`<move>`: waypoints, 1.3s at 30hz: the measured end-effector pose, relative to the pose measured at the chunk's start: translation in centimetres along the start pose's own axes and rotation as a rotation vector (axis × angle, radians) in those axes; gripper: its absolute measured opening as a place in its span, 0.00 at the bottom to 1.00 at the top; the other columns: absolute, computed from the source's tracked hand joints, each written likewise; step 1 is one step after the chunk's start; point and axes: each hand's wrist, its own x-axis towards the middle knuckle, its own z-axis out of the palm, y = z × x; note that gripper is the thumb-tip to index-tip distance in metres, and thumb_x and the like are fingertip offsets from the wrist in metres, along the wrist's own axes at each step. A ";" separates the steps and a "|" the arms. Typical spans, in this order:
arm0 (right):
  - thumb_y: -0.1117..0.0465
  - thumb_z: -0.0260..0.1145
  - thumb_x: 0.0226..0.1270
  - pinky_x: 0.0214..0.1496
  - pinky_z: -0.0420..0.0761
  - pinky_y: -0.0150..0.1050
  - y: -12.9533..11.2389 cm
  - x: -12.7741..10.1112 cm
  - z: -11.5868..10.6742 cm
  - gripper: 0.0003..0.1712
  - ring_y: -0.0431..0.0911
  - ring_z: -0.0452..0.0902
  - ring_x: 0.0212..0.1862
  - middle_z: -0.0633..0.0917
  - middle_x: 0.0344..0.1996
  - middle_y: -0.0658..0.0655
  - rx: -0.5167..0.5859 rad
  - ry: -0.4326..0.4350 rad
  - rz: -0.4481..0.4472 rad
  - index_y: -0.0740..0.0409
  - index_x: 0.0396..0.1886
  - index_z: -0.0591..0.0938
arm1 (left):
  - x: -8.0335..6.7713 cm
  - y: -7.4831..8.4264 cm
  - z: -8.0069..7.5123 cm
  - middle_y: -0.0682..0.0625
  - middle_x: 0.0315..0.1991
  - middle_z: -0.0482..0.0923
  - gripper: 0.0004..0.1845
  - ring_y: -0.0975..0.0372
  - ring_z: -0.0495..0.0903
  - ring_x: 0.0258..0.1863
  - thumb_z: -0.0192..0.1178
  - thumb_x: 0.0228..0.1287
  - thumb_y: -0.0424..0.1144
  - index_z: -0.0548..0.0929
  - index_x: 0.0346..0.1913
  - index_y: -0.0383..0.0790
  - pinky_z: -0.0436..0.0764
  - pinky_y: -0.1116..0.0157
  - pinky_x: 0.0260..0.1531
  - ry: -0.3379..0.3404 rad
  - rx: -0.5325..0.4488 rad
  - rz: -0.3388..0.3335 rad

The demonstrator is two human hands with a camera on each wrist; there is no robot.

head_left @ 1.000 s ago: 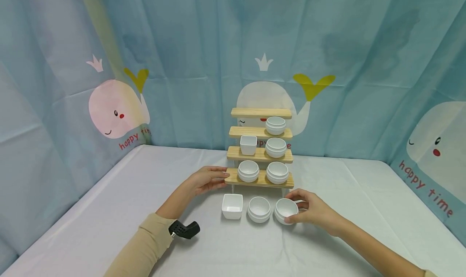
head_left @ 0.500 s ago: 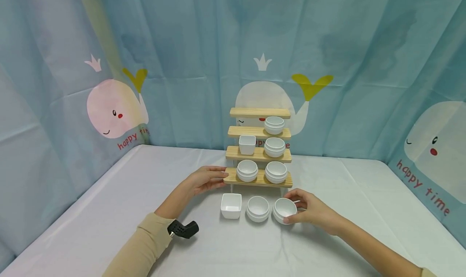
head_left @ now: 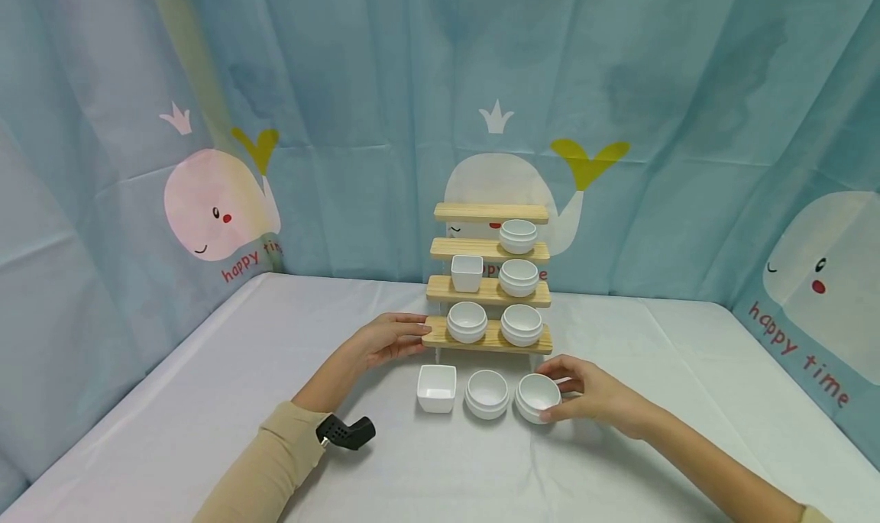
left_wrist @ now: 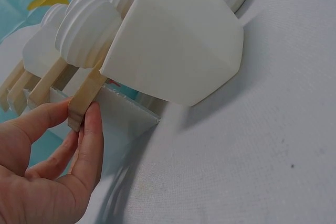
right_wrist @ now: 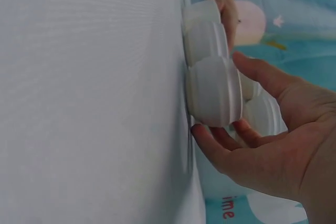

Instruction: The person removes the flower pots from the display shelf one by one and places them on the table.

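A four-tier wooden rack stands at the back middle of the table. My left hand pinches the left end of its lowest plank between thumb and index finger. In front of the rack a square white dish and two round white bowls sit in a row. My right hand grips the right-hand bowl on the cloth, thumb behind it and fingers curled round its front. The right wrist view shows that bowl from the side, held by the fingers.
On the rack stand two round bowls on the lowest tier, a square cup and a bowl above, and one bowl higher up. A white cloth covers the table. Whale-print curtains close in the back and sides.
Both hands keep their places and holds. Only the head view has shifted very slightly.
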 end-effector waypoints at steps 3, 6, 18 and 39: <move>0.64 0.80 0.60 0.55 0.84 0.35 -0.1 -0.1 -0.3 0.37 0.53 0.82 0.60 0.80 0.63 0.63 -0.007 -0.015 0.004 0.69 0.66 0.75 | 0.0 0.0 0.0 0.43 0.49 0.82 0.28 0.63 0.88 0.37 0.61 0.76 0.28 0.69 0.74 0.25 0.91 0.71 0.41 0.001 -0.003 -0.001; 0.63 0.79 0.61 0.56 0.84 0.37 -0.4 -0.3 -0.8 0.37 0.56 0.81 0.61 0.79 0.65 0.65 -0.023 -0.025 0.008 0.69 0.67 0.75 | 0.0 0.0 0.0 0.43 0.50 0.82 0.28 0.64 0.88 0.37 0.61 0.76 0.28 0.69 0.74 0.25 0.91 0.71 0.41 0.002 -0.002 0.000; 0.63 0.76 0.66 0.59 0.86 0.40 -1.6 -0.7 -2.8 0.38 0.61 0.80 0.64 0.76 0.67 0.72 -0.056 -0.022 -0.003 0.72 0.70 0.71 | -0.1 0.0 -0.1 0.43 0.48 0.82 0.28 0.64 0.87 0.36 0.61 0.76 0.28 0.69 0.74 0.25 0.91 0.71 0.41 -0.007 0.007 0.007; 0.58 0.74 0.71 0.64 0.85 0.46 -2.9 -1.4 -4.5 0.36 0.62 0.78 0.66 0.76 0.69 0.71 -0.105 0.081 -0.001 0.68 0.72 0.72 | 0.0 0.1 0.1 0.42 0.51 0.81 0.28 0.63 0.87 0.37 0.62 0.76 0.28 0.69 0.75 0.27 0.91 0.71 0.41 0.013 0.004 -0.016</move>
